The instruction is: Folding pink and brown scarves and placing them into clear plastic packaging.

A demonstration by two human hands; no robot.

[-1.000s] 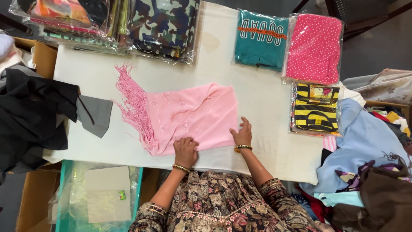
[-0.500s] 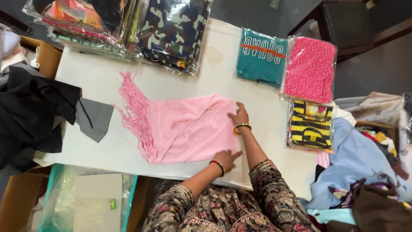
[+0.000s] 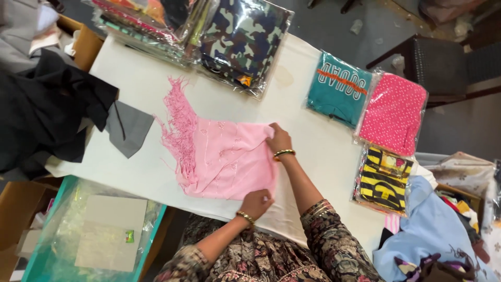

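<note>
White table (image 3: 313, 141): pink scarf (image 3: 224, 159), bagged garments (image 3: 394, 112).

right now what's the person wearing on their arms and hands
Both arms have dark floral-patterned sleeves pushed up near the elbows, with banded trim at the cuffs. The left hand and right hand are bare, each wrist ringed by a gold-coloured bangle.

A fringed scarf (image 3: 219, 159) is lying mid-frame on the table (image 3: 141, 83), with both hands (image 3: 255, 202) (image 3: 278, 140) resting on its right edge. Bagged garments (image 3: 240, 44) are sitting along the upper edge, and more packets (image 3: 392, 114) are lying at the right.
</note>
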